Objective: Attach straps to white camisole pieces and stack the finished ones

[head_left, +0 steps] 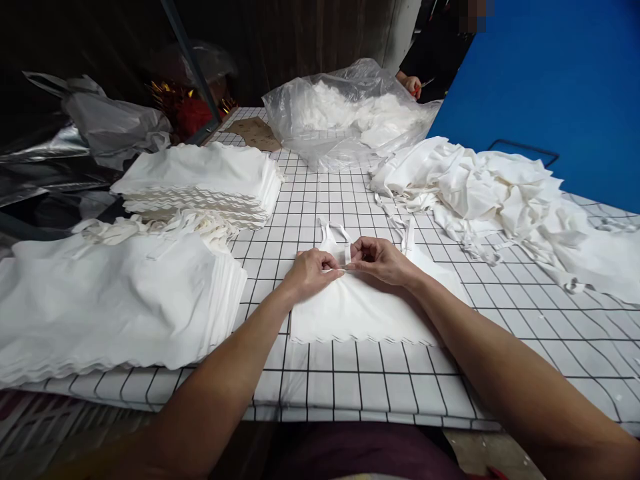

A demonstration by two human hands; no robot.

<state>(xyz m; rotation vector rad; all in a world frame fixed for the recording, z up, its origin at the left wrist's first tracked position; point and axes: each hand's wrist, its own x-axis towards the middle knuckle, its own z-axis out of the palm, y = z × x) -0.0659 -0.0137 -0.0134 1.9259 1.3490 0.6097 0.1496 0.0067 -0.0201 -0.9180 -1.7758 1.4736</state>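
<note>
Pinching white cloth bag (357, 310) strap: left hand (311, 272), right hand (381, 260), grips closed.

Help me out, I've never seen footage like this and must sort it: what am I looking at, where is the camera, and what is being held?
One picture, from a camera worn on a person's head, looking down at their own bare arms. The left hand and right hand pinch the top edge of a flat white cloth piece with thin straps, lying on a checked table cover. Left of it sit two neat stacks of white cloth; right, a loose heap of cloth. Behind is a clear plastic bag, and another person's hand.
</note>
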